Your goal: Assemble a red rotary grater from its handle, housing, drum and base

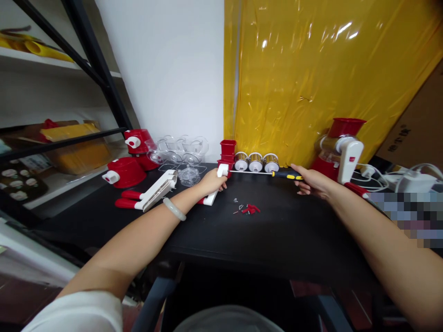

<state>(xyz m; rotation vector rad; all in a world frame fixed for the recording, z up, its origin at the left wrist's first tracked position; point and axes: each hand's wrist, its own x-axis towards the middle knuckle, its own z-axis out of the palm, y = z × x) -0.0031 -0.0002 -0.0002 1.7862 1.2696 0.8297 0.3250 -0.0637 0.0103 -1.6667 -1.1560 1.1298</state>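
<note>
My left hand (210, 182) is closed around a white crank handle (211, 199) with a red grip, partly hidden behind my fingers. In my right hand (313, 180) is a screwdriver (286, 175) with a yellow and black handle, held level. Its long shaft points left, and the tip meets the white end of the crank handle. Below, small red parts (251, 209) and a few metal screws (241, 207) lie on the black table (277, 240). Just behind my left hand stand red hopper pieces (228, 150).
Metal grater drums (255, 162) line the back. An assembled red and white rotary grater (350, 147) stands at right near white cables. To the left are red bases (126, 171), clear plastic housings (191, 152) and more white crank handles (157, 190). A black shelf frame (93, 64) rises at left.
</note>
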